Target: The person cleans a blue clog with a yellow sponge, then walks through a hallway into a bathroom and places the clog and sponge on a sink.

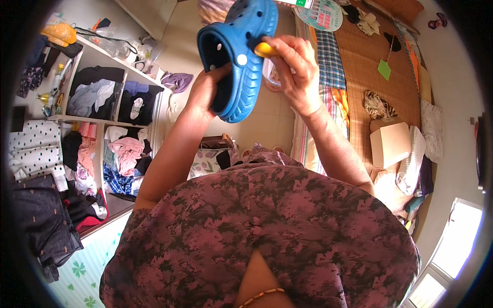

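A blue foam clog [246, 86] with round vent holes and a white strap rivet is held up in front of me. My left hand [202, 92] grips it at the heel opening, the thumb reaching inside the shoe. Between the thumb and fingers of my right hand [294, 65] is a small yellow object [265, 49]. That object sits right against the clog's side, near a vent hole and the rivet. Whether any part of it is in the hole cannot be told, and its exact kind is unclear.
Open shelves [111, 122] with folded clothes stand at left. To the right is a bed with a woven mat [354, 77], bearing a cardboard box [391, 144], a crumpled patterned cloth [379, 104] and a round hand fan [321, 15]. A fabric-sided bin [206, 161] stands low in front.
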Available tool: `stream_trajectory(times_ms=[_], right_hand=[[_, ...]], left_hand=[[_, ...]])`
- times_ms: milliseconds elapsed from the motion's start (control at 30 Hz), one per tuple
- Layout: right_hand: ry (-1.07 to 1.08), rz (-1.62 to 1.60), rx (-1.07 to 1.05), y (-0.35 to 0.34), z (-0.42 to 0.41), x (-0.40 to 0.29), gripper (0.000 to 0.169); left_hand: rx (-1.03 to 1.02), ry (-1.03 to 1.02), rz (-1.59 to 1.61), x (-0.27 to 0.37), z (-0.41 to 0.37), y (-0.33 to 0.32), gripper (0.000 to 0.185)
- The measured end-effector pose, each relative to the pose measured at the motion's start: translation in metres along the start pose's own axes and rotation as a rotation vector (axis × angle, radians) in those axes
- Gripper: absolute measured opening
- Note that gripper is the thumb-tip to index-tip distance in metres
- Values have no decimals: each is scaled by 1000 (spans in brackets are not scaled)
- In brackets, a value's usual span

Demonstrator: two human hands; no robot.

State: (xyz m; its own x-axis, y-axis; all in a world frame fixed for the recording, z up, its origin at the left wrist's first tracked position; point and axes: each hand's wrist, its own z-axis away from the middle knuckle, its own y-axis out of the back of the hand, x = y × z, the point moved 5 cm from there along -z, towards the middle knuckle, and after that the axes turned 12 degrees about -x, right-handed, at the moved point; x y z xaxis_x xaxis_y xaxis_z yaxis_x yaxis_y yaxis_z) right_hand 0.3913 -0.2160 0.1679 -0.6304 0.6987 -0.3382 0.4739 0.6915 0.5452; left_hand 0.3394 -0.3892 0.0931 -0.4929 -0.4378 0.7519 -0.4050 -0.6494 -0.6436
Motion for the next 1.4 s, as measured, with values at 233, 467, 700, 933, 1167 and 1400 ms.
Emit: stream_trajectory(times_ms=[233,467,700,933,1167,1400], right_hand=[[-149,-175,101,5,-15,16,30],[163,-288,-353,-33,25,-74,35],[-265,-582,97,-3,-13,-16,26],[-475,-810,42,-33,-8,1,31],[-549,-1266,37,-17,-31,54,37],[-714,-1344,-16,-31,7,57,34]], left_hand=[[-32,-52,15,9,9,0,33],[-139,41,287,4,1,51,38],[262,-181,-188,9,13,41,30],[282,-246,-469,15,23,42,26],[91,-294,-909,26,29,54,43],[17,-210,-1267,38,32,40,53]])
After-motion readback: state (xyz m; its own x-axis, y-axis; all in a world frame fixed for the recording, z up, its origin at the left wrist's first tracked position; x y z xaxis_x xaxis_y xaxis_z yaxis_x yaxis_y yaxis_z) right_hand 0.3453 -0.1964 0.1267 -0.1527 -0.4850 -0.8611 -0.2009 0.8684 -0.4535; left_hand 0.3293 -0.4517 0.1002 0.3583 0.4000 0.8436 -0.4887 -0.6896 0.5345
